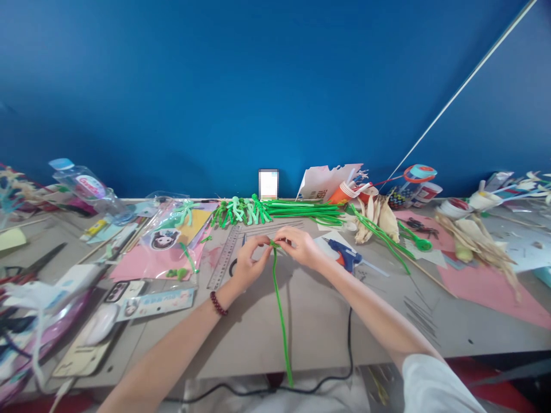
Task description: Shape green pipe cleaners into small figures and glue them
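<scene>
My left hand (pixel 251 258) and my right hand (pixel 300 245) meet over the middle of the table. Between their fingertips they pinch the upper end of a bright green pipe cleaner (pixel 280 310). Its long tail hangs toward me, down past the table's front edge. The pinched end looks bent or bunched, but the fingers cover the detail. Beyond my hands lie a bundle of straight green pipe cleaners (pixel 301 210) and a row of twisted green pipe-cleaner pieces (pixel 245 211). A clear ruler (pixel 224 258) lies left of my left hand, with scissors (pixel 233 267) partly hidden behind that hand.
A blue glue gun (pixel 348 255) rests right of my hands, and a black cable (pixel 349 338) crosses the table's front. Dried corn husks (pixel 379 221) and orange cups (pixel 340 194) stand behind it. A plastic bottle (pixel 92 186), pink paper (pixel 138 263) and scissors (pixel 37 264) crowd the left.
</scene>
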`<state>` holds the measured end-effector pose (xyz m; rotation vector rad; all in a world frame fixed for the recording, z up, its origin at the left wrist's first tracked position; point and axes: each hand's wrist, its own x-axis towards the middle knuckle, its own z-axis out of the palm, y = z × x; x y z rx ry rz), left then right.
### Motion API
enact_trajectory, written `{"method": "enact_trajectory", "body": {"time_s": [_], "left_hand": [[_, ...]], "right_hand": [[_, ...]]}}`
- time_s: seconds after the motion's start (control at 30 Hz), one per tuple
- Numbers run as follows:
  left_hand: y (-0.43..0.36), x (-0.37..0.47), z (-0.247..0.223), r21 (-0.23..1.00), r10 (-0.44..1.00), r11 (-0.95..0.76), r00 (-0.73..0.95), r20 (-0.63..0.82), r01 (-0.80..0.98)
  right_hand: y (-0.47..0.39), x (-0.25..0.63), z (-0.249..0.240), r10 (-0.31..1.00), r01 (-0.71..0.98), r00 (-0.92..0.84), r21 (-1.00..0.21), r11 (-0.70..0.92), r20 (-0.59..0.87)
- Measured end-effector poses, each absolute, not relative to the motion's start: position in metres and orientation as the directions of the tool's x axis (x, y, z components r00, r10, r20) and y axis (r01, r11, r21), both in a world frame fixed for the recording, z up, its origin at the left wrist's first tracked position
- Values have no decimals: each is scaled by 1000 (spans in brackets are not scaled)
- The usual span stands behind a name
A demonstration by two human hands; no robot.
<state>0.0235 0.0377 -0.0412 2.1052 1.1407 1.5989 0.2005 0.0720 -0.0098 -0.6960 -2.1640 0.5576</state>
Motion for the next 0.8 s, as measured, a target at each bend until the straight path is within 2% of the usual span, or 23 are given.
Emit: {"method": "enact_trajectory", "body": {"time_s": [0.23, 0.43, 0.6, 0.8], "left_hand": [[38, 27, -35, 636, 714, -659, 69, 697, 402], [36, 26, -33, 611, 706, -662, 87, 703, 434], [35, 26, -32, 603, 703, -670, 110, 702, 434], [32, 28, -33, 608, 703, -661, 81, 706, 439]], "right_hand": [[70, 198, -5, 728, 330, -512, -679, 656, 455], [69, 196, -6, 773, 289, -479, -757, 586, 416], [67, 196, -3, 776, 290, -481, -761, 580, 408], [60, 191, -3, 752, 320, -449, -700, 639, 482]]}}
